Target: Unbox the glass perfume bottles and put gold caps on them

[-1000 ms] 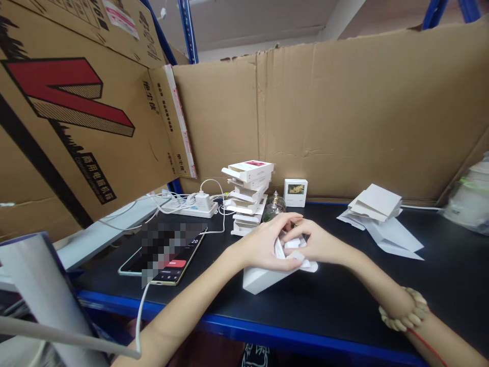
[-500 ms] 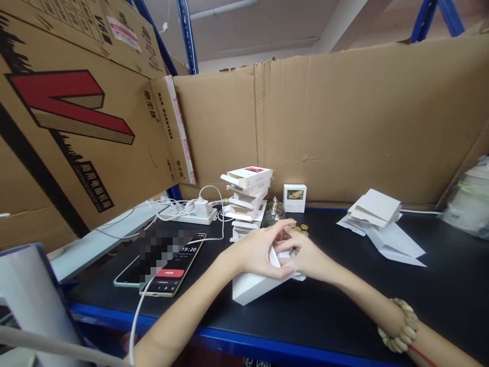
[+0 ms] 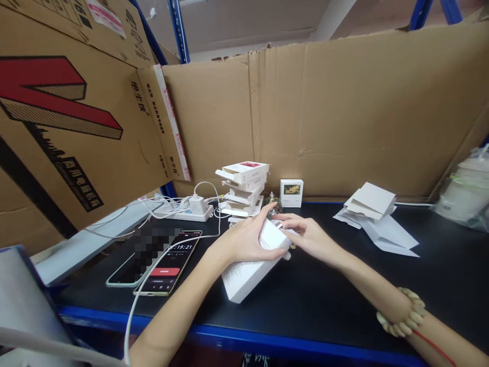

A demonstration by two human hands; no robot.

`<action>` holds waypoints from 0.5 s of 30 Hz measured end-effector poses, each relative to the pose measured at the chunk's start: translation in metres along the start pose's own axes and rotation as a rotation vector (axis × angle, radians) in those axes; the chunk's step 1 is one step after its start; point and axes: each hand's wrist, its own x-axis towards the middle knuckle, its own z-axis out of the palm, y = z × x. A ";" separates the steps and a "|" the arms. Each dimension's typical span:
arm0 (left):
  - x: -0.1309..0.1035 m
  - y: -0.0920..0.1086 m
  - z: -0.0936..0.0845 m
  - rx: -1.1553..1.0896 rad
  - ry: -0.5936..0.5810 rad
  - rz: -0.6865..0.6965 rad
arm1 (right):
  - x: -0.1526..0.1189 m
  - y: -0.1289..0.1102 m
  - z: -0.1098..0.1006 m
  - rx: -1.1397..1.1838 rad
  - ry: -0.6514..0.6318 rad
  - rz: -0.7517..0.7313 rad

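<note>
A white cardboard box [image 3: 248, 278] rests tilted on the black tabletop in front of me. My left hand [image 3: 246, 239] is wrapped over it, thumb on the near side and fingers across the top. At the box's far right end, the bent fingers of my right hand [image 3: 309, 237] are drawn together. A small shiny bit shows by those fingertips, too little to name. Just behind my hands is a clear, rounded object with a metal tip [image 3: 272, 200], partly covered by the left fingers.
Several white boxes with open flaps form a stack [image 3: 244, 186] behind my left hand. A small white box with a picture [image 3: 291, 193] stands upright. Folded white papers [image 3: 376, 214] lie right, two phones [image 3: 171, 265] and a power strip [image 3: 191, 211] left. A cable crosses the phones.
The white box has turned, its far end now raised and more of its face showing. My right fingers have drawn back from between the left fingers to the box's end. The view shifted slightly.
</note>
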 end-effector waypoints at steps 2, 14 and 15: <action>0.000 0.000 0.000 0.011 0.004 -0.005 | 0.000 -0.001 0.000 0.040 0.011 0.057; 0.005 0.002 0.011 0.099 0.102 0.048 | 0.004 -0.007 -0.002 0.386 0.211 0.276; 0.006 0.002 0.013 0.114 0.083 0.050 | 0.005 -0.008 -0.003 0.404 0.231 0.290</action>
